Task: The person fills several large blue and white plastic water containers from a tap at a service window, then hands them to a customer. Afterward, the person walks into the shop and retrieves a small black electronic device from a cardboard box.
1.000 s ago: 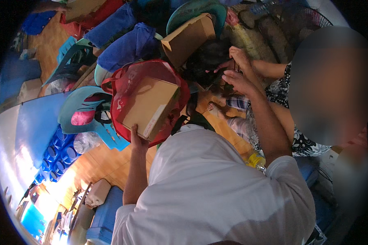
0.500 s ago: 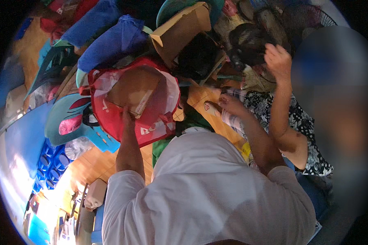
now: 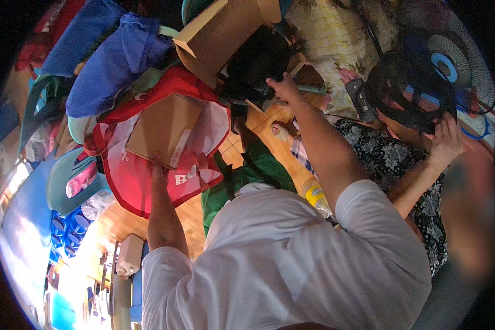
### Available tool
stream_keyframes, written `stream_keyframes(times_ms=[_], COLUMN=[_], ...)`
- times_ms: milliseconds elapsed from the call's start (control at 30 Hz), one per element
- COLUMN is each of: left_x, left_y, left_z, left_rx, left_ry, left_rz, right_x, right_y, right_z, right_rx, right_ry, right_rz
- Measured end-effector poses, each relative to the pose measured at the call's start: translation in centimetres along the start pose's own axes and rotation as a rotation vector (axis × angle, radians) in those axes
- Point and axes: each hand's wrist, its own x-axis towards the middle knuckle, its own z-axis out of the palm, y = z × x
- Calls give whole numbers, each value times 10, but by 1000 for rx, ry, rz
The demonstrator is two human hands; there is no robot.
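Note:
My left hand [image 3: 158, 168] grips the near edge of a flat brown cardboard box [image 3: 168, 129], which lies tilted inside a wide-mouthed red bag [image 3: 132, 187]; its fingers are partly hidden in shadow. Ahead and to the right, my right hand [image 3: 285, 91] reaches out with fingers apart and nothing visibly held. It is beside a dark black item [image 3: 258, 63] whose kind I cannot make out. An open cardboard carton [image 3: 225, 33] with raised flaps stands right behind that item.
Blue cloth-covered chairs [image 3: 115, 66] stand at the far left, by a teal chair [image 3: 74, 184]. On the right, another person's hand [image 3: 446, 137] is at a black mesh-like thing [image 3: 410, 91]. Beyond is a fan [image 3: 445, 60]. A yellow-labelled bottle [image 3: 316, 197] is by my right side.
My right hand has moved forward and left, toward the black item. The red bag and box appear lower left in view. The other person's raised hand has come down to the right.

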Motion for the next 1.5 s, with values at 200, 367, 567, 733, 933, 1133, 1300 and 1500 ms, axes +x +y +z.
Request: stream_keyframes(times_ms=[200, 367, 567, 733, 933, 1133, 1300, 1500], left_x=[-22, 19, 39, -64, -180, -97, -27, -26], left_y=[13, -20, -10, 65, 82, 27, -2, -2], left_z=[41, 61, 38, 139, 307, 435, 465, 480], left_rx=[-73, -169, 468, 476, 716, 1180, 1568, 1771], left_ry=[-141, -96, 51, 72, -443, -555, -371, -214], left_rz=[-38, -46, 204, 617, 849, 993, 934, 966], right_x=[-3, 6, 32, 29, 15, 6, -3, -10], right_y=[-20, 0, 14, 0, -10, -12, -5, 27], right_z=[-11, 6, 34, 29, 37, 58, 30, -4], right_rx=[379, 432, 256, 192, 440, 1302, 496, 802], right_ry=[-288, -234, -207, -240, -141, -177, -99, -149], right_rz=[279, 193, 165, 220, 208, 131, 32, 83])
